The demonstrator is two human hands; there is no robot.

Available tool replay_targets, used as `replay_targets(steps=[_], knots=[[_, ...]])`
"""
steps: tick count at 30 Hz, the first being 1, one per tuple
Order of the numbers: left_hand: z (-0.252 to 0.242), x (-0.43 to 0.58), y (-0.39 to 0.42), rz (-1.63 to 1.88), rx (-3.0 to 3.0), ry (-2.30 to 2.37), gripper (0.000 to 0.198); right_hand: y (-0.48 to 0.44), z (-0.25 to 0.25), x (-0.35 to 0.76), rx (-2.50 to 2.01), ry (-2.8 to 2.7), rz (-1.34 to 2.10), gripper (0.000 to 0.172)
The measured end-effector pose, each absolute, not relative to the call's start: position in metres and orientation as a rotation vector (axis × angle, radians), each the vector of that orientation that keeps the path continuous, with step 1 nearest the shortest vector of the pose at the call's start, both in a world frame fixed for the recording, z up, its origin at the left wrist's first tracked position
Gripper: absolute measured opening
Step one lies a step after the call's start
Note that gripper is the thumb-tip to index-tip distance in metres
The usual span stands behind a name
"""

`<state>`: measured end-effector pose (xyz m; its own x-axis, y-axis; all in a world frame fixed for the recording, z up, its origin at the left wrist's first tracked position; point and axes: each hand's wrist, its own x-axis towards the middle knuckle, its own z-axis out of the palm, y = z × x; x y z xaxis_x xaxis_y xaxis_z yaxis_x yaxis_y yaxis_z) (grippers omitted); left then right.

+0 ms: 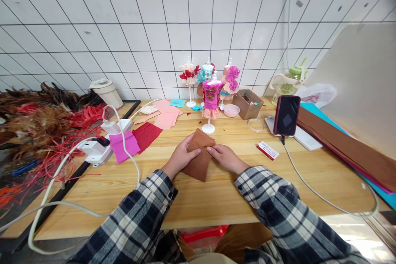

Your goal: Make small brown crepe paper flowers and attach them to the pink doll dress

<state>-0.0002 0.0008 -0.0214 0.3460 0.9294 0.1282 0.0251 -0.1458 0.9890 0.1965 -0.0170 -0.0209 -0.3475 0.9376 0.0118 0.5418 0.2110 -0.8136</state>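
Near the middle of the table I hold a piece of brown crepe paper [197, 166], pinched and gathered across its middle. My left hand [182, 157] is closed on its left side, the thumb lying on top. At the right end of the gathered band, my right hand [228, 158] pinches the paper between thumb and fingers. Just behind the paper stands a small white dress form [209, 128] wearing a magenta paper top [211, 100] with a brown bow and a peach skirt. Several more dress forms with paper flowers are grouped behind it.
Magenta paper [124, 147], red paper [146, 137] and peach paper [167, 116] lie left, near a white power strip [98, 153] with cables. To the right are a cardboard box [248, 106], a propped phone [287, 116], a small card packet [267, 151] and long brown paper strips [343, 140].
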Motion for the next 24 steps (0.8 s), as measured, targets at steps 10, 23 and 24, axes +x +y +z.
replay_targets(steps=[10, 23, 24], knots=[[-0.0163, 0.0020, -0.0011, 1.028, 1.503, 0.903, 0.080, -0.0175, -0.0235, 0.1955, -1.398, -1.980, 0.985, 0.049], [-0.0220, 0.0045, -0.0013, 1.004, 1.588, 1.012, 0.082, -0.0204, -0.0140, 0.1931, -1.339, -2.062, 0.975, 0.048], [-0.0221, 0.0044, -0.0014, 0.997, 1.588, 1.001, 0.082, -0.0205, -0.0138, 0.1933, -1.337, -2.059, 0.977, 0.047]])
